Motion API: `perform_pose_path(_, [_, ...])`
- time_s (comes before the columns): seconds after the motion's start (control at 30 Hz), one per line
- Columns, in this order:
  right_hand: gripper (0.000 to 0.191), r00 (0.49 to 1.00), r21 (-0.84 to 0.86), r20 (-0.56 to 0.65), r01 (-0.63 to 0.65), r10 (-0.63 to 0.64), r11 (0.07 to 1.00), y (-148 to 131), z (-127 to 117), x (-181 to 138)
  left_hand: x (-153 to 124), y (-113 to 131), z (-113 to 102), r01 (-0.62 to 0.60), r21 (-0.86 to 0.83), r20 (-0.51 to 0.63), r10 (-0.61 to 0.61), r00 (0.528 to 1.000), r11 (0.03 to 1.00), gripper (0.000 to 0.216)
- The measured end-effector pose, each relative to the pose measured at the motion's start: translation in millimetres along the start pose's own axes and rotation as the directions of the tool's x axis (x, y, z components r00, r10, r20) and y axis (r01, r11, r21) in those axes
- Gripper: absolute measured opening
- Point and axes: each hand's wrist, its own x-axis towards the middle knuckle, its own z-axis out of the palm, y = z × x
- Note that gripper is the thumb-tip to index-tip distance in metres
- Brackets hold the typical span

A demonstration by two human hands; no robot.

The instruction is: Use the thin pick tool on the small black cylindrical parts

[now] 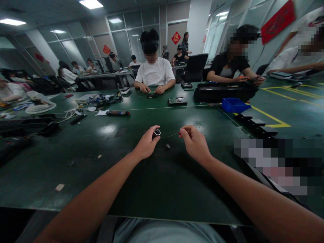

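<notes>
Both forearms reach straight out from the bottom edge over the dark green table [76, 162], converging toward its middle. The left hand [146, 145] is curled palm-in, thumb and fingers pinched around a small dark cylindrical part [156, 133] with a shiny ring-shaped rim, held just above the tabletop and tilted toward the right. The right hand [194, 143] is bent at the wrist, knuckles up, its fingertips clenched on a thin screwdriver [177, 134] with a red grip; the slim shaft points left toward the cylinder, the tip close to it but apart. Between the 2 hands, on the table, lies 1 tiny loose piece [167, 146], too small to identify. Across the table a person in a white shirt [155, 72] sits with both hands on a small board
</notes>
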Motion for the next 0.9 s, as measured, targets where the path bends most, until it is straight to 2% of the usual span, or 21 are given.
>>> perform_pose_path(0.2, [0.021,1.0,-0.045,0.005,0.001,-0.001,0.999,-1.4,-0.2,1.1,-1.4,8.7,2.1,0.018,0.14,0.047,-0.024,0.999,0.99,0.037])
perform_pose_path(0.37, [0.023,1.0,-0.019,-0.005,-0.03,0.03,0.999,-2.7,-0.9,0.7,-3.1,10.1,4.2,-0.116,0.258,0.199,0.064,0.978,0.959,0.021])
perform_pose_path(0.47, [0.025,0.998,0.011,-0.003,-0.059,0.059,0.998,-2.4,-0.8,-0.1,-5.4,10.2,5.0,-0.181,0.333,0.289,0.082,0.954,0.926,0.026])
perform_pose_path(0.6, [0.024,0.999,0.018,-0.001,-0.047,0.047,0.999,-1.5,0.9,-1.1,-7.7,14.3,6.6,-0.217,0.435,0.354,0.055,0.934,0.874,0.033])
perform_pose_path(0.77, [0.025,0.999,0.047,0.003,-0.044,0.044,0.998,-1.5,2.0,-1.0,-7.8,18.2,9.7,-0.209,0.49,0.353,0.027,0.935,0.846,0.028])
perform_pose_path(0.9, [0.024,0.999,0.05,0.011,-0.043,0.042,0.998,-1.9,0.8,-1.0,-5.5,13.6,6.0,-0.146,0.376,0.301,0.029,0.953,0.915,0.022])
